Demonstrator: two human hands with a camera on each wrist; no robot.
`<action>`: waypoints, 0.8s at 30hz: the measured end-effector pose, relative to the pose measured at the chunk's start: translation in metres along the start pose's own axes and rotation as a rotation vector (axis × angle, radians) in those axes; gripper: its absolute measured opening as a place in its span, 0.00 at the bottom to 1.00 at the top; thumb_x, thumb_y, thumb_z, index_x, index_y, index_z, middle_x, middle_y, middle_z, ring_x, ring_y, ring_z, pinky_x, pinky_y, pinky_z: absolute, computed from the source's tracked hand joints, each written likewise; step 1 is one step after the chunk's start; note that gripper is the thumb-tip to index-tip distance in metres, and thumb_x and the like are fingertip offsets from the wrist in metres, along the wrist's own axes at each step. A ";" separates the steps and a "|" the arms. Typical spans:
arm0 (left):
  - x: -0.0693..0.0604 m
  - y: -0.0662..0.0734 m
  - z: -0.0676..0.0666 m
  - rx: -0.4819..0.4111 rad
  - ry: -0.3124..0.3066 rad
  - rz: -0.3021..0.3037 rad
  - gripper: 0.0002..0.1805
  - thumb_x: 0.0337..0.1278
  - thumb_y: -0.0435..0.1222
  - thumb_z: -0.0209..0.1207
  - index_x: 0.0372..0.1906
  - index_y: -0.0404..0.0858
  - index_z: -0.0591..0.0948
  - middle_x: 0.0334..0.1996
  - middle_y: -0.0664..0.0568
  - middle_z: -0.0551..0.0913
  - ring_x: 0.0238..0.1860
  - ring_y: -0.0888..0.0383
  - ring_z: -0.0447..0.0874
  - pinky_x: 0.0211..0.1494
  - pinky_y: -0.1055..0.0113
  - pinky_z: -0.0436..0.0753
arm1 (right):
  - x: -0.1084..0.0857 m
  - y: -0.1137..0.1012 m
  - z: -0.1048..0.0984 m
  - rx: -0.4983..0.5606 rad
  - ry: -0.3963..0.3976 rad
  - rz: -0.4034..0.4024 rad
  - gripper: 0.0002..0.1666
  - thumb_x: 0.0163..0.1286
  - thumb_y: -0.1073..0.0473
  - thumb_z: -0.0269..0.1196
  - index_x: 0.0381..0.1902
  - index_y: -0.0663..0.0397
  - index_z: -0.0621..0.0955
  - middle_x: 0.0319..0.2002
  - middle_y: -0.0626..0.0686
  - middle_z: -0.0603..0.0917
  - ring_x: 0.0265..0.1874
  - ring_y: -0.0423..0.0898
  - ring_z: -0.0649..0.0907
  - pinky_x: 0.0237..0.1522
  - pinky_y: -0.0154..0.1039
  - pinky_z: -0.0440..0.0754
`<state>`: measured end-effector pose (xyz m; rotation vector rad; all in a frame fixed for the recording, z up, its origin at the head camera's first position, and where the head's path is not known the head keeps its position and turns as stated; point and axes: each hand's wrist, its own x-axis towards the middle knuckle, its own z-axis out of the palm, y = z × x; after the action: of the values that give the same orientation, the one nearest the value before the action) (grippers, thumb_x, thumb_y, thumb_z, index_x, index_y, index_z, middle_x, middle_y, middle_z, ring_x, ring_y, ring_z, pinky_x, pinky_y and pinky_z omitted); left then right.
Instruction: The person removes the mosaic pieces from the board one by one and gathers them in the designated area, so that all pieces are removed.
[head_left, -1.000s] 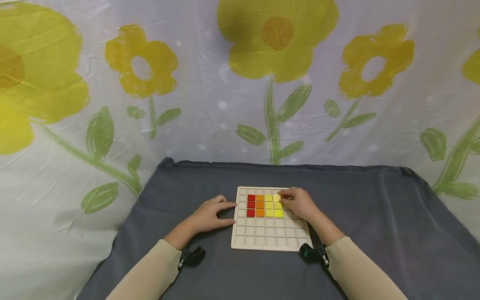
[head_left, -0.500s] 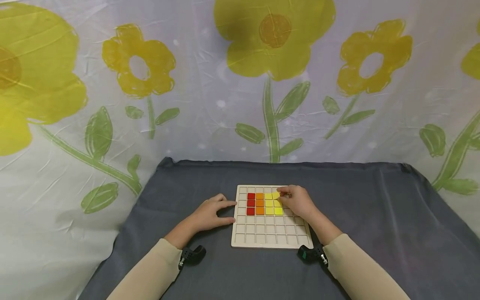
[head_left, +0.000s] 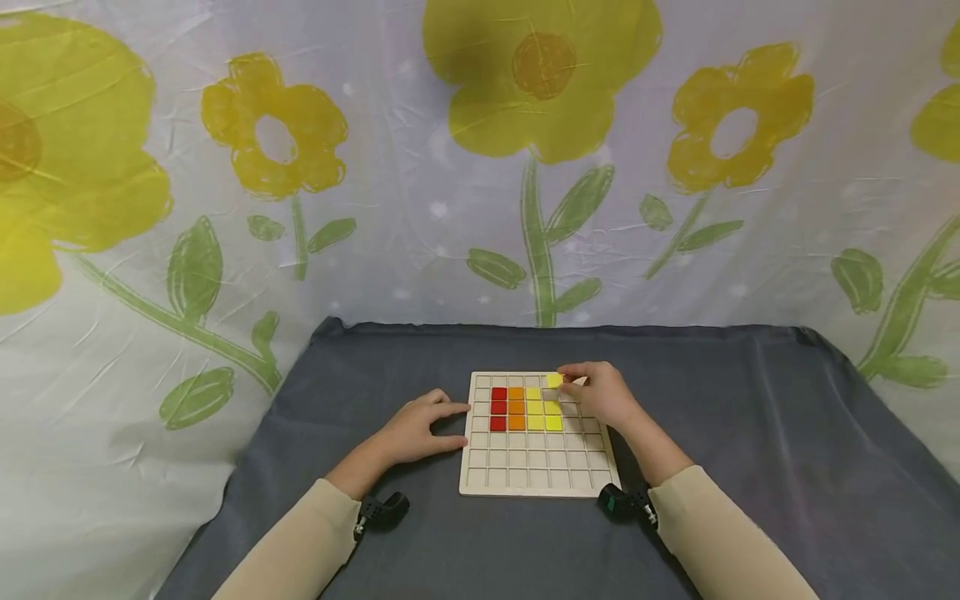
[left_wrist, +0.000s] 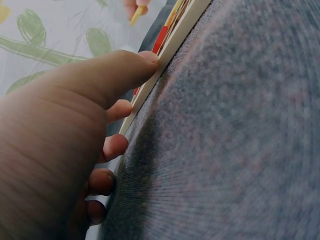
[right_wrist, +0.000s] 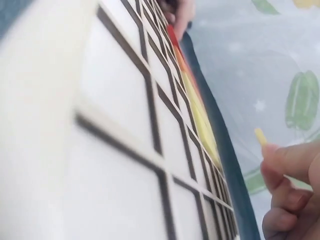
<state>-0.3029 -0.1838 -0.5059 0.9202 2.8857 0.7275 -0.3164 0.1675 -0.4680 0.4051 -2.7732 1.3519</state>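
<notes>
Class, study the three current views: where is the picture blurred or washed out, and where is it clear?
Head view: board and coloured tiles fairly clear; left wrist view: grey cloth soft and mottled; right wrist view: the board's near edge blurred and washed out.

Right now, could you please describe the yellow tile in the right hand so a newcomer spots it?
On the dark grey cloth lies a pale wooden grid board. By its far edge in the head view, the right hand pinches one yellow tile. It is held in the air, while the other yellow tiles lie in the board.
</notes>
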 end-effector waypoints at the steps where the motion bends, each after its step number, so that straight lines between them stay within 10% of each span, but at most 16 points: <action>1: 0.000 0.000 0.000 -0.001 0.003 0.001 0.35 0.62 0.58 0.67 0.70 0.50 0.79 0.43 0.61 0.73 0.37 0.61 0.70 0.42 0.62 0.71 | 0.000 0.000 -0.002 -0.005 0.008 -0.006 0.20 0.72 0.62 0.68 0.60 0.62 0.84 0.48 0.58 0.86 0.21 0.47 0.72 0.23 0.38 0.70; 24: -0.001 0.002 -0.001 -0.008 0.000 0.012 0.35 0.62 0.58 0.67 0.70 0.49 0.79 0.44 0.61 0.73 0.37 0.62 0.69 0.41 0.63 0.71 | 0.000 0.008 -0.052 0.049 0.065 0.045 0.22 0.75 0.63 0.65 0.64 0.65 0.81 0.59 0.63 0.83 0.47 0.56 0.84 0.48 0.53 0.82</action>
<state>-0.3011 -0.1836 -0.5041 0.9374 2.8776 0.7391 -0.3224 0.2122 -0.4418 0.2966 -2.7173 1.4183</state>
